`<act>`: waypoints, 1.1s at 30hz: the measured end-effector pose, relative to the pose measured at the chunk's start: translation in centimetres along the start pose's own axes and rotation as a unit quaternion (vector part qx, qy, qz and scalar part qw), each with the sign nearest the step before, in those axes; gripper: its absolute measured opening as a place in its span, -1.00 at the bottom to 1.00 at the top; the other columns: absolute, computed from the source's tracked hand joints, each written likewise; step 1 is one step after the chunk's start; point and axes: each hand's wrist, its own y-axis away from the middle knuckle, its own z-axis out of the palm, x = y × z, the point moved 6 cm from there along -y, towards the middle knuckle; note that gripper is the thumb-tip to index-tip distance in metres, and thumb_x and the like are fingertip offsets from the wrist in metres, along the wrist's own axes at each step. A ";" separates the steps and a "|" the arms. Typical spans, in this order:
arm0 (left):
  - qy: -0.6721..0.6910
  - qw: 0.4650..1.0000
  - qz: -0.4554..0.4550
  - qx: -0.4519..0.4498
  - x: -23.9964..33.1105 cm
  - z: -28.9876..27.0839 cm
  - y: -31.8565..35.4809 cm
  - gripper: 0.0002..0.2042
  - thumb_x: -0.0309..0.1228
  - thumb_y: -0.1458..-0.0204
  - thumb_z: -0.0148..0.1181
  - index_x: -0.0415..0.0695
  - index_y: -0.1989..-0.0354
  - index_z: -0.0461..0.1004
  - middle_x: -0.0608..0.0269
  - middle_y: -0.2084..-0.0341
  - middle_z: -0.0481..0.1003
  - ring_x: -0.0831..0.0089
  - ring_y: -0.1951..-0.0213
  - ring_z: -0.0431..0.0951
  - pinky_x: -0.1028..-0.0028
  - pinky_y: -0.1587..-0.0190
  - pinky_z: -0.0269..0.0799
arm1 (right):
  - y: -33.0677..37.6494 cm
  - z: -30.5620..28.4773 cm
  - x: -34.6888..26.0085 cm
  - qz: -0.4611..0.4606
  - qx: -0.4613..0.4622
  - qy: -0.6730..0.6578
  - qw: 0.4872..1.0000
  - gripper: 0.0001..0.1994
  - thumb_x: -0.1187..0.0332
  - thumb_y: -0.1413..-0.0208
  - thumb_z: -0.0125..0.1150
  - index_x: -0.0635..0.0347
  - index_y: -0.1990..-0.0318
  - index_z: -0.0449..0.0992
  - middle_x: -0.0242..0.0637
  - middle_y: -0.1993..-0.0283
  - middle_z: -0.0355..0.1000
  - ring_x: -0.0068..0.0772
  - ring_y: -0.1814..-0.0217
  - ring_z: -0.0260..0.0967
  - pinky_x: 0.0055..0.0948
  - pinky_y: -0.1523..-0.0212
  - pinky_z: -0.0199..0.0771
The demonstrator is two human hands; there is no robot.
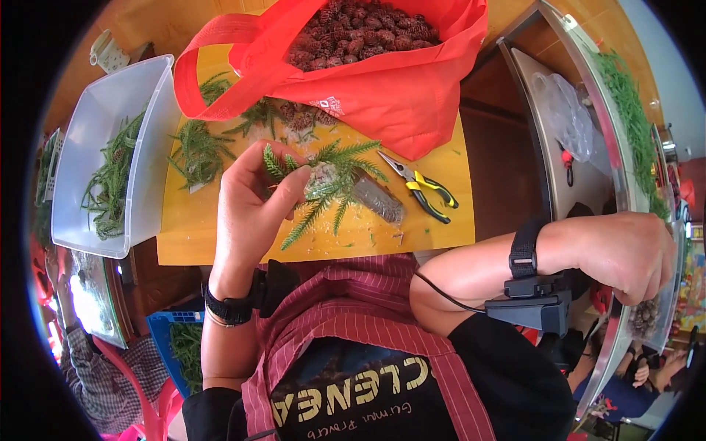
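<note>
Red bag (397, 103) of pinecones (360, 33) at table's (187, 231) far side; pliers (416, 181) nearby. Left hand (254, 195) pinches green sprig (343, 176) at fingertips, over table; right hand (629, 250) curled, contents unclear.

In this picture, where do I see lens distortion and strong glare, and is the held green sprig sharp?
Head view: the shelf edge at right bows; white glare covers part of the glossy surface at lower left; the held green sprig looks reasonably sharp.
</note>
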 end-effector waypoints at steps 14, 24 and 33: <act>0.000 1.000 0.005 0.016 -0.8 -1.4 0.0 -0.91 -0.53 0.03 0.14 -0.20 0.36 0.37 0.41 0.60 0.40 0.72 0.59 0.38 0.73 0.60 0.23 | 6.9 -14.6 -1.7 0.370 0.236 0.892 0.111 -0.68 0.22 -0.23 -0.20 0.23 0.41 0.40 -0.38 0.65 0.23 -0.57 0.61 0.19 -0.57 0.53 0.18; 0.002 1.000 -0.001 0.017 -0.9 -1.8 0.4 -0.91 -0.55 0.04 0.13 -0.20 0.36 0.37 0.39 0.62 0.39 0.72 0.59 0.37 0.73 0.60 0.23 | 10.1 -17.1 -2.1 0.443 0.234 0.865 0.002 -0.64 0.13 -0.21 -0.18 0.23 0.33 0.44 -0.22 0.51 0.43 -0.16 0.42 0.40 -0.33 0.42 0.32; -0.015 0.999 -0.031 -0.004 -1.3 -1.6 0.8 -0.91 -0.55 0.03 0.13 -0.20 0.36 0.37 0.43 0.61 0.38 0.75 0.59 0.34 0.73 0.58 0.22 | 10.7 -17.2 -2.8 0.455 0.242 0.857 -0.015 -0.63 0.11 -0.21 -0.18 0.22 0.34 0.44 -0.20 0.52 0.41 -0.13 0.44 0.38 -0.31 0.43 0.31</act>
